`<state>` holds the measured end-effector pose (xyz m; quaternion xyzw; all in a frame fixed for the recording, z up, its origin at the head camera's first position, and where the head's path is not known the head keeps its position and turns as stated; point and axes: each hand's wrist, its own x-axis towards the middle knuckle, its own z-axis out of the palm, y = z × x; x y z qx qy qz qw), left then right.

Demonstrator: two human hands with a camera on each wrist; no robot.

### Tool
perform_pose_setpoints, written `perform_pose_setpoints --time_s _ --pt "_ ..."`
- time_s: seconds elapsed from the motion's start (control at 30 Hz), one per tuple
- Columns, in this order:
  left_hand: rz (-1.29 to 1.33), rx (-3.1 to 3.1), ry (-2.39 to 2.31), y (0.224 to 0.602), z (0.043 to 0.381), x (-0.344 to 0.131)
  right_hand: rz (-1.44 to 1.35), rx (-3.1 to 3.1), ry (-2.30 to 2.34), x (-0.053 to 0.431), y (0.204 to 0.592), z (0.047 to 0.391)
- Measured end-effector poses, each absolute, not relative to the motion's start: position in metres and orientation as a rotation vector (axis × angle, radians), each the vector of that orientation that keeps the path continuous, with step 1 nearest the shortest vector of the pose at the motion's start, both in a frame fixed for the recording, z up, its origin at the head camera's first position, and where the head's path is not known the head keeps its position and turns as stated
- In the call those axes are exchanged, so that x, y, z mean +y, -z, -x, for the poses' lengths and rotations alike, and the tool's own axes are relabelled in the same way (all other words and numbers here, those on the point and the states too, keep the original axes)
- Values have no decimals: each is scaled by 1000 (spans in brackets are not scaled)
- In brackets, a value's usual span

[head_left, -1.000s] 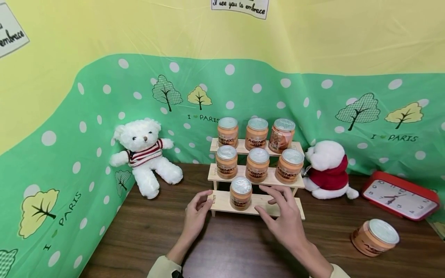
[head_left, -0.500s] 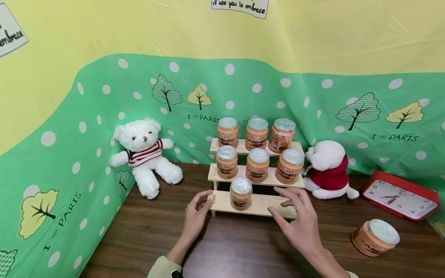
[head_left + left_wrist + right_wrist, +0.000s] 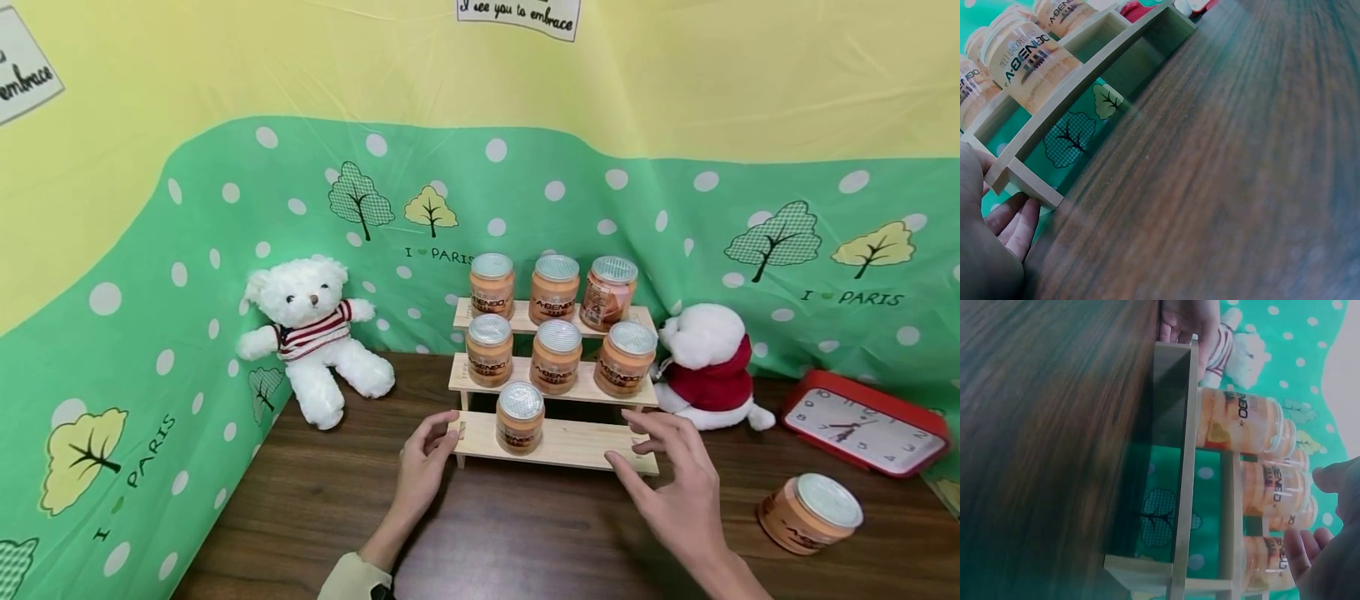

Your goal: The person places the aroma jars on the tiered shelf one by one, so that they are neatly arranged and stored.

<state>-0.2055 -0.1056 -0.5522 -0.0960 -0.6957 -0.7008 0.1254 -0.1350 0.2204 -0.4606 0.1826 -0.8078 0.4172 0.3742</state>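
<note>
A three-step wooden display rack (image 3: 570, 447) stands on the table, carrying orange jars with clear lids. One jar (image 3: 519, 418) is upright on the lowest step, left of its middle. My left hand (image 3: 423, 467) holds the left end of that step; in the left wrist view, fingers (image 3: 1022, 228) curl beside the end leg, with another digit at the board's edge. Above the right end of the same step, my right hand (image 3: 675, 483) hovers with thumb and fingers spread, nothing between them. The right wrist view shows the right hand (image 3: 1335, 531) apart from the jars.
Three jars stand on the middle step and three on the top one. Another jar (image 3: 810, 512) is on the table at right, near a red clock (image 3: 862, 423). A white teddy bear (image 3: 315, 333) sits left, a red-clad plush (image 3: 708, 367) right, before a green curtain (image 3: 420, 308).
My right hand has moved right along the lowest step, away from the jar there, to the step's right end. The left hand and the jars stay where they were.
</note>
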Motion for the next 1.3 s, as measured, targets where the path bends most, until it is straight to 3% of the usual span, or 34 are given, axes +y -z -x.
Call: perform_pose_setpoints --time_s 0.33,0.77,1.3 --pt "157 -2057 2123 544 203 -102 -346 -2131 -1059 241 460 124" --pt "358 -1988 1987 571 214 -109 -286 -2124 -1008 257 456 115" --pt "178 -2062 2086 547 204 -104 25 -2201 -934 277 458 97"
